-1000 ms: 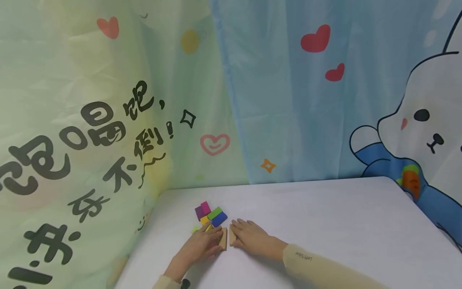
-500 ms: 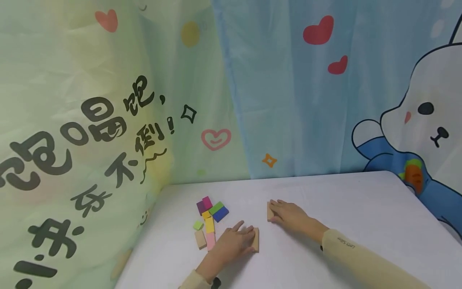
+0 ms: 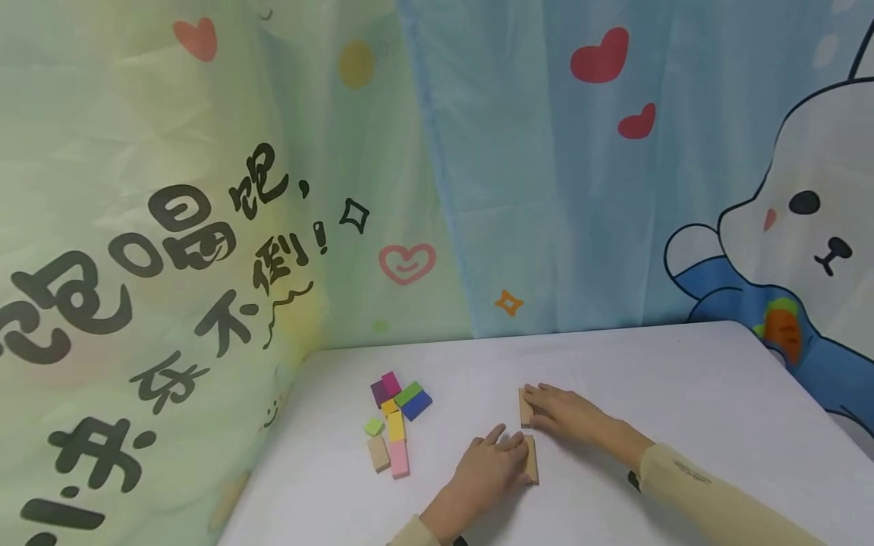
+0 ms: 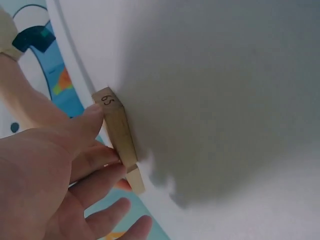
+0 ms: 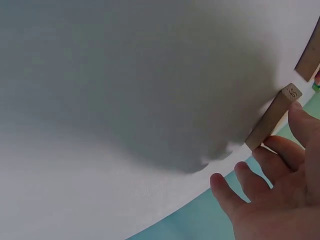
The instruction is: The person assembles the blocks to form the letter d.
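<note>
Printed fabric curtains (image 3: 505,189) hang behind the white-covered bench (image 3: 649,394). The right hand (image 3: 563,409) pinches a long wooden block (image 5: 272,117) between thumb and fingers, its outer fingers spread; nearer the person, the left hand (image 3: 483,469) pinches another wooden block (image 4: 120,132) the same way. Both held blocks, dark writing on one end, are just beside each other, end toward end. Well apart to the left lie a pink block (image 3: 399,459), loose wooden block (image 3: 378,453), blue block (image 3: 416,405), yellow block (image 3: 396,426), green block (image 3: 408,393), purple block (image 3: 379,393), magenta block (image 3: 391,383), small orange block (image 3: 388,406) and small light-green block (image 3: 374,426).
</note>
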Action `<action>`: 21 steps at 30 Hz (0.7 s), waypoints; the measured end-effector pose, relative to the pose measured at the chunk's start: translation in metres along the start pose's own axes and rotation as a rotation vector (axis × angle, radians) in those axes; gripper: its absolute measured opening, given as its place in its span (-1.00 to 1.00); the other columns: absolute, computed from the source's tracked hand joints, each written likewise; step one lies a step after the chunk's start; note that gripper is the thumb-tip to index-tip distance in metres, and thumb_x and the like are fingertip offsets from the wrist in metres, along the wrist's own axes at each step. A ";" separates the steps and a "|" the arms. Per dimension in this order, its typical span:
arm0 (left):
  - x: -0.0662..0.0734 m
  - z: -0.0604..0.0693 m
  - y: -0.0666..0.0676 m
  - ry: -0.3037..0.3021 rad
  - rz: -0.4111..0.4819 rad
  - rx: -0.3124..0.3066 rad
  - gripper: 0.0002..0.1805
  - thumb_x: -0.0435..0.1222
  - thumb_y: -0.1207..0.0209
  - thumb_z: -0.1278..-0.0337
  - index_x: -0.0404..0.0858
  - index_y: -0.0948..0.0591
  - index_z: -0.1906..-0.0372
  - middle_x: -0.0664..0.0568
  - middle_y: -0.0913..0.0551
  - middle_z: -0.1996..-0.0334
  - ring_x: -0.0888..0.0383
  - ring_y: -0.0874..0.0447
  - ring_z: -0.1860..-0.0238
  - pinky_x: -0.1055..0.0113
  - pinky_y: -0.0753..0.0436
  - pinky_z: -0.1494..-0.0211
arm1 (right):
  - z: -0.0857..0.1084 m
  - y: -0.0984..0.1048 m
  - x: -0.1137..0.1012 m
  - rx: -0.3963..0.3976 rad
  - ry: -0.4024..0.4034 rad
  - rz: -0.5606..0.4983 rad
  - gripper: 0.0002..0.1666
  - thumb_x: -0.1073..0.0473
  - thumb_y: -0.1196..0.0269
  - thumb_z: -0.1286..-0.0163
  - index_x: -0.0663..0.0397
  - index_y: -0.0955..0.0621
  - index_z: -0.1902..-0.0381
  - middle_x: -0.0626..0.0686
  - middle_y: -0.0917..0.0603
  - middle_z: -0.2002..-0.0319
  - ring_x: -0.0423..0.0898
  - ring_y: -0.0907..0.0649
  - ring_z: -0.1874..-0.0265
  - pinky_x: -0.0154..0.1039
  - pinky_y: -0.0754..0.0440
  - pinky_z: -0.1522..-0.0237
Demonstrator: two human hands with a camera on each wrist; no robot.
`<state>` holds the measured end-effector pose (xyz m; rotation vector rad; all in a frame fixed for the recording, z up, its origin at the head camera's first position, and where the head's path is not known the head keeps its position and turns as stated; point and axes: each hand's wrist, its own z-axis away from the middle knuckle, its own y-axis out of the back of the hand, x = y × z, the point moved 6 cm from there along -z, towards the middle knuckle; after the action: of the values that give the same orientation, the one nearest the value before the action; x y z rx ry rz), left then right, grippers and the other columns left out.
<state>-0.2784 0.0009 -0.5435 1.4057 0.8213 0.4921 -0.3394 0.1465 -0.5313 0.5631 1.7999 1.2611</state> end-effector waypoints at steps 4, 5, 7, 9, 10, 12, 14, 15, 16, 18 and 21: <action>0.003 0.001 0.002 0.013 -0.009 0.009 -0.43 0.24 -0.04 -0.30 0.12 -0.54 -0.30 0.32 -0.50 -0.37 0.14 -0.49 -0.39 0.22 -0.69 -0.10 | 0.006 -0.002 -0.001 -0.023 0.018 -0.012 -0.35 0.01 -0.20 -0.48 0.32 -0.45 -0.36 0.31 -0.47 -0.38 0.39 -0.45 -0.34 0.32 -0.44 -0.28; 0.004 0.001 0.002 0.014 -0.008 0.007 -0.43 0.24 -0.02 -0.31 0.12 -0.53 -0.31 0.31 -0.49 -0.38 0.14 -0.48 -0.40 0.23 -0.69 -0.10 | 0.007 -0.003 -0.001 -0.026 0.021 -0.015 -0.35 0.01 -0.20 -0.48 0.31 -0.45 -0.37 0.30 -0.46 -0.38 0.39 -0.45 -0.34 0.33 -0.44 -0.28; 0.004 0.001 0.001 0.011 -0.001 0.012 -0.42 0.24 -0.01 -0.31 0.11 -0.52 -0.32 0.30 -0.49 -0.38 0.14 -0.47 -0.40 0.22 -0.69 -0.11 | 0.009 -0.005 -0.001 -0.029 0.020 -0.026 -0.35 0.01 -0.19 -0.49 0.30 -0.44 -0.38 0.30 -0.45 -0.39 0.40 -0.44 -0.34 0.33 -0.43 -0.28; 0.005 0.001 0.001 0.006 0.002 0.012 -0.42 0.24 -0.01 -0.32 0.11 -0.52 -0.32 0.30 -0.49 -0.38 0.14 -0.47 -0.40 0.23 -0.69 -0.11 | 0.011 -0.006 -0.002 -0.032 0.021 -0.034 -0.35 0.02 -0.18 -0.49 0.29 -0.43 -0.39 0.30 -0.44 -0.40 0.40 -0.44 -0.35 0.34 -0.43 -0.28; 0.005 0.000 0.001 0.005 0.003 0.016 -0.42 0.24 -0.01 -0.31 0.11 -0.53 -0.31 0.30 -0.50 -0.37 0.13 -0.48 -0.39 0.23 -0.69 -0.11 | 0.012 -0.006 -0.002 -0.033 0.019 -0.039 -0.35 0.03 -0.18 -0.50 0.29 -0.42 -0.40 0.30 -0.43 -0.41 0.40 -0.43 -0.35 0.34 -0.42 -0.29; 0.006 0.000 0.001 0.001 0.000 0.019 -0.42 0.24 -0.03 -0.30 0.10 -0.53 -0.30 0.29 -0.51 -0.37 0.13 -0.49 -0.39 0.23 -0.69 -0.10 | 0.014 -0.006 -0.003 -0.032 0.021 -0.039 -0.36 0.05 -0.18 -0.50 0.29 -0.41 -0.41 0.30 -0.43 -0.41 0.40 -0.43 -0.36 0.34 -0.42 -0.29; 0.008 0.000 0.003 0.000 -0.003 0.024 -0.42 0.24 -0.04 -0.29 0.10 -0.54 -0.30 0.29 -0.52 -0.36 0.14 -0.50 -0.37 0.24 -0.69 -0.09 | 0.015 -0.007 -0.003 -0.026 0.023 -0.035 -0.36 0.06 -0.18 -0.50 0.29 -0.41 -0.41 0.30 -0.43 -0.41 0.40 -0.43 -0.35 0.33 -0.42 -0.29; 0.008 0.000 0.003 0.000 0.000 0.027 -0.42 0.24 -0.05 -0.29 0.09 -0.55 -0.29 0.29 -0.53 -0.35 0.13 -0.51 -0.37 0.24 -0.69 -0.09 | 0.015 -0.007 -0.004 -0.022 0.024 -0.031 -0.36 0.05 -0.18 -0.50 0.29 -0.41 -0.41 0.30 -0.43 -0.41 0.40 -0.44 -0.35 0.33 -0.43 -0.29; 0.008 0.000 0.004 0.000 0.003 0.029 -0.42 0.23 -0.05 -0.29 0.09 -0.55 -0.29 0.28 -0.53 -0.35 0.13 -0.51 -0.37 0.24 -0.69 -0.09 | 0.016 -0.007 -0.004 -0.019 0.025 -0.025 -0.36 0.05 -0.18 -0.50 0.29 -0.41 -0.40 0.31 -0.44 -0.40 0.40 -0.44 -0.34 0.32 -0.44 -0.28; 0.009 0.001 0.005 -0.006 0.009 0.036 -0.43 0.22 -0.05 -0.30 0.08 -0.55 -0.30 0.27 -0.53 -0.35 0.13 -0.52 -0.36 0.24 -0.69 -0.08 | 0.016 -0.007 -0.004 -0.013 0.023 -0.019 -0.36 0.04 -0.18 -0.50 0.29 -0.42 -0.40 0.31 -0.44 -0.40 0.39 -0.45 -0.34 0.32 -0.44 -0.28; 0.009 0.001 0.006 -0.009 0.026 0.036 -0.43 0.21 -0.06 -0.31 0.08 -0.54 -0.31 0.26 -0.52 -0.36 0.13 -0.52 -0.36 0.24 -0.69 -0.10 | 0.017 -0.006 -0.005 -0.009 0.020 -0.016 -0.35 0.02 -0.18 -0.50 0.30 -0.42 -0.40 0.30 -0.44 -0.40 0.39 -0.45 -0.34 0.35 -0.45 -0.25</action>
<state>-0.2708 0.0082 -0.5397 1.4523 0.8094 0.4928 -0.3219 0.1500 -0.5374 0.5312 1.8106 1.2675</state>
